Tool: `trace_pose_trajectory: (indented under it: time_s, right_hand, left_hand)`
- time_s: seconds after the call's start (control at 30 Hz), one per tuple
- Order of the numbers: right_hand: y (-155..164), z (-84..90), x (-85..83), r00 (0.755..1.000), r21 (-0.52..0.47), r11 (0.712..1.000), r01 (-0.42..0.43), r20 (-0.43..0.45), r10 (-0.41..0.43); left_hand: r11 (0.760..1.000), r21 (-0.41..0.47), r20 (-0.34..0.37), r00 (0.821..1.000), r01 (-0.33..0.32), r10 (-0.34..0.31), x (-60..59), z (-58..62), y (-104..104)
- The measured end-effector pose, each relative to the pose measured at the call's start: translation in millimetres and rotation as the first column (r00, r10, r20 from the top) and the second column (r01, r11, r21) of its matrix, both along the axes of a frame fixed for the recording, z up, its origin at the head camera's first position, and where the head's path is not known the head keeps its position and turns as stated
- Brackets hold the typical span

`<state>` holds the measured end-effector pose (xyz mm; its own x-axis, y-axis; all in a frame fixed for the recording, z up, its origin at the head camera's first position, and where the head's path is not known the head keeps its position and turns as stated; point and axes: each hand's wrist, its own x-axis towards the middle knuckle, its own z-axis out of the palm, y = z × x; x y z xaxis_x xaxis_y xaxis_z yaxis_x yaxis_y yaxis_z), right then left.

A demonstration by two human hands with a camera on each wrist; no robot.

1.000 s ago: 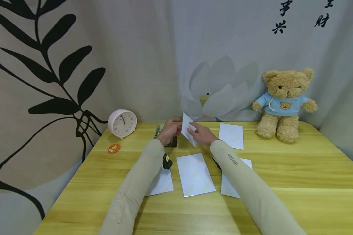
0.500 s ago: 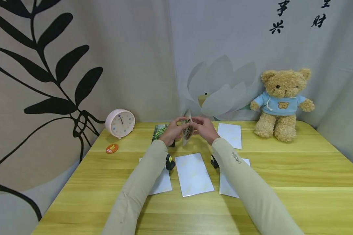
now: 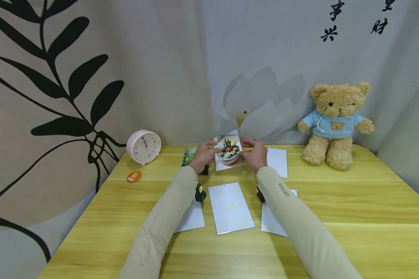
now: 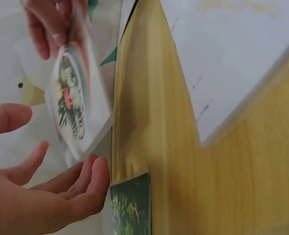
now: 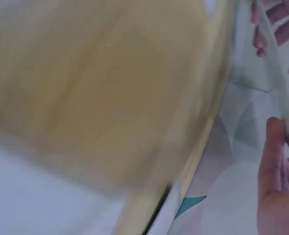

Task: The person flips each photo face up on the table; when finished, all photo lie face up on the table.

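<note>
A picture card (image 3: 228,151) printed with a bowl of succulents stands raised at the back middle, its picture toward the head view. My right hand (image 3: 255,156) pinches its right edge between thumb and fingers, which the right wrist view shows from the side. At the left edge is my left hand (image 3: 203,157). In the left wrist view that hand's fingers (image 4: 93,188) are spread, fingertips right at the card's lower corner. Beneath my left hand lies a dark green plant picture card (image 3: 189,155), partly hidden by it.
Face-down white cards lie in front: a middle one (image 3: 230,209), a left one (image 3: 192,219) and a right one (image 3: 272,221) under the sleeves. Another white card (image 3: 278,162) lies behind. Around them are a pink clock (image 3: 144,147), an orange disc (image 3: 134,176) and a teddy bear (image 3: 336,126).
The card has turned from its white back, through edge-on, to its succulent picture. My right hand has moved slightly right with it, and my left fingers have loosened from it.
</note>
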<state>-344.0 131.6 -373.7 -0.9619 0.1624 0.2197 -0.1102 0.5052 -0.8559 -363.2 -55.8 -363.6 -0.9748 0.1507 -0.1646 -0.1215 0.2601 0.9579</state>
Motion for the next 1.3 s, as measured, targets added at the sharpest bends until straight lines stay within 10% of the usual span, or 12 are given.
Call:
trace_pose_trajectory:
  time_s: [0.33,0.9,1.3]
  right_hand:
    - [1,-5.6,1.8,0.986,0.306,0.948,-0.085,0.166,0.035]
    - [5,0.4,0.6,0.927,0.352,0.905,-0.240,0.361,0.105]
    - [75,28.7,8.8,0.893,0.614,0.671,-0.416,0.415,0.173]
  left_hand:
    - [0.992,-0.105,-0.010,0.998,0.064,-0.065,-6.5,-8.2,1]
    - [0.973,-0.184,-0.073,0.986,0.136,-0.151,-6.7,-10.7,3]
    - [0.957,-0.025,-0.039,0.957,0.288,-0.288,5.5,-2.2,64]
